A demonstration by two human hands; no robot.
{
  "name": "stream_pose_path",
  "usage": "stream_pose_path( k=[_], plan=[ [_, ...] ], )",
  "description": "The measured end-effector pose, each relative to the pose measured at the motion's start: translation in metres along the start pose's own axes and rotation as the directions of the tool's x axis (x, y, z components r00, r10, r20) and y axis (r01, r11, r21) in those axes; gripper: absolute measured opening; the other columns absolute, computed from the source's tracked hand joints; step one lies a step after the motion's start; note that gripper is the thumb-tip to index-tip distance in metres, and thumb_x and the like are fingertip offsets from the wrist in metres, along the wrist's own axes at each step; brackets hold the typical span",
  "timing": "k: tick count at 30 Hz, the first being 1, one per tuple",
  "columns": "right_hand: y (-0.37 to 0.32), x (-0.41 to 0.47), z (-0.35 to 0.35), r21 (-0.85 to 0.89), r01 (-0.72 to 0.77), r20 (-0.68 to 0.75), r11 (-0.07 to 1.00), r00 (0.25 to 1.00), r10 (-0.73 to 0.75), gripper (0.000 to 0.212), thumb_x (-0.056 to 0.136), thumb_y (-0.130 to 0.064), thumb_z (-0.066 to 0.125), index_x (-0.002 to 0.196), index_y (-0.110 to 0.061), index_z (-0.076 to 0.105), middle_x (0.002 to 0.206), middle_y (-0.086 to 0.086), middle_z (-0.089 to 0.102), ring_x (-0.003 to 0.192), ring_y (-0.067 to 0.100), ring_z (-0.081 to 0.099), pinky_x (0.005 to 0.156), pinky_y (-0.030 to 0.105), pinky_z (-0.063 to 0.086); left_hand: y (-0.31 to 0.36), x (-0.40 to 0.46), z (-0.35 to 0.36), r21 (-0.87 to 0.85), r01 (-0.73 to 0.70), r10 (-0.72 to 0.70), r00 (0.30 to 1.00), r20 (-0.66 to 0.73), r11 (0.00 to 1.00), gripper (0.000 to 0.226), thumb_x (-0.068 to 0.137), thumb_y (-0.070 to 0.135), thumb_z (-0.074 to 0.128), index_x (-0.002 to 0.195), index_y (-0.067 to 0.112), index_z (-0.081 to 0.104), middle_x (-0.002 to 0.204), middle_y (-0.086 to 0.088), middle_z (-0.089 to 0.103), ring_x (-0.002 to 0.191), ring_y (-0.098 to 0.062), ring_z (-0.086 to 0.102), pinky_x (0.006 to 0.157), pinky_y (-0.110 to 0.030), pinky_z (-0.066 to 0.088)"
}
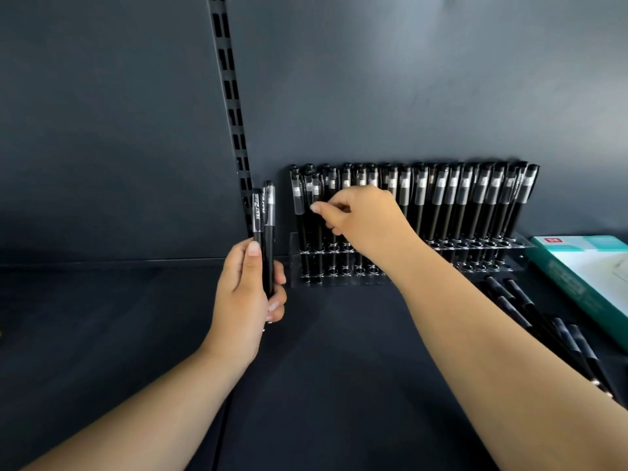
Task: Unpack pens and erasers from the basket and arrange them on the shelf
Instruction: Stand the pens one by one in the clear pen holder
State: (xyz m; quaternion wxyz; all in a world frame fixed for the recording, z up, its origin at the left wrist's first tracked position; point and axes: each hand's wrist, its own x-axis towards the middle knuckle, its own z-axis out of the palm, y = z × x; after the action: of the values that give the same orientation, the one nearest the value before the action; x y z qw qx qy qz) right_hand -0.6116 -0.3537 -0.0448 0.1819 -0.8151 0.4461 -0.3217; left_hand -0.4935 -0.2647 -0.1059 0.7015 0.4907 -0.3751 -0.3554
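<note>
**Seating a pen at the crowded left end of the rack**

The right hand (360, 219) pinches a black pen (317, 212) standing in the clear acrylic rack (475, 248) at the back of the shelf (136, 334). The left hand (244, 294) grips 2 spare pens (265, 226) upright, just left of the rack. A knuckle could likely nudge neighbouring pens askew, or the spares might slip. Roughly 20 pens stand racked; about 5 loose pens (530, 311) lie beside a teal box (584, 270).

Pen count on the shelf

Two pens (264, 229) in the left hand (246, 290), one clear rack (343, 263) packed too tight to count, several loose pens (530, 314), one teal box (588, 277).
</note>
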Motion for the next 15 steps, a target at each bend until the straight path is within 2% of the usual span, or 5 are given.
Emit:
stream_pose_path(
  k=[3,7,10,12,15],
  plan=[
    [-0.002,0.000,-0.006,-0.054,-0.001,0.036,0.999,0.999,0.003,0.051,0.088,-0.044,0.051,0.090,0.005,0.064,0.086,0.021,0.069,0.069,0.028,0.061,0.071,0.036,0.053,0.001,-0.002,0.000,0.027,-0.031,0.030,0.999,0.019,0.999,0.024,0.099,0.026,0.030,0.084,0.017,0.046,0.057,0.005,0.049,0.035,-0.007,0.028,0.036,-0.018,0.020],
    [-0.009,0.001,-0.017,-0.014,0.052,-0.037,0.999,0.998,-0.052,0.053,0.087,-0.046,0.052,0.088,0.005,0.065,0.085,0.020,0.069,0.079,0.031,0.065,0.077,0.040,0.052,0.003,-0.005,0.002,0.046,-0.056,0.054,0.997,0.052,0.997,0.023,0.098,0.024,0.031,0.081,0.014,0.042,0.056,0.008,0.051,0.035,-0.007,0.029,0.035,-0.018,0.022],
    [-0.017,-0.003,-0.023,0.048,0.048,-0.026,0.998,0.999,-0.046,0.048,0.087,-0.045,0.053,0.081,0.000,0.067,0.075,0.012,0.070,0.070,0.022,0.066,0.073,0.032,0.053,0.004,-0.009,0.003,0.045,-0.079,0.076,0.994,0.082,0.996,0.021,0.098,0.022,0.032,0.081,0.013,0.042,0.057,0.007,0.052,0.034,-0.006,0.030,0.035,-0.018,0.022],
    [-0.023,-0.007,-0.024,0.187,0.028,0.016,0.982,0.999,-0.031,0.043,0.086,-0.045,0.054,0.078,-0.006,0.069,0.070,0.002,0.068,0.061,0.010,0.062,0.069,0.022,0.052,0.004,-0.011,0.004,0.040,-0.092,0.088,0.991,0.104,0.995,0.021,0.098,0.021,0.031,0.082,0.014,0.043,0.059,0.007,0.052,0.035,-0.006,0.031,0.035,-0.017,0.023],
    [-0.029,-0.011,-0.017,0.256,0.058,0.085,0.965,0.993,-0.083,0.044,0.084,-0.046,0.056,0.082,-0.004,0.068,0.071,0.009,0.066,0.056,0.011,0.057,0.066,0.020,0.050,0.004,-0.014,0.005,0.060,-0.131,0.123,0.985,0.123,0.990,0.020,0.097,0.022,0.030,0.084,0.016,0.044,0.062,0.006,0.052,0.037,-0.006,0.033,0.037,-0.017,0.026]
  ],
)
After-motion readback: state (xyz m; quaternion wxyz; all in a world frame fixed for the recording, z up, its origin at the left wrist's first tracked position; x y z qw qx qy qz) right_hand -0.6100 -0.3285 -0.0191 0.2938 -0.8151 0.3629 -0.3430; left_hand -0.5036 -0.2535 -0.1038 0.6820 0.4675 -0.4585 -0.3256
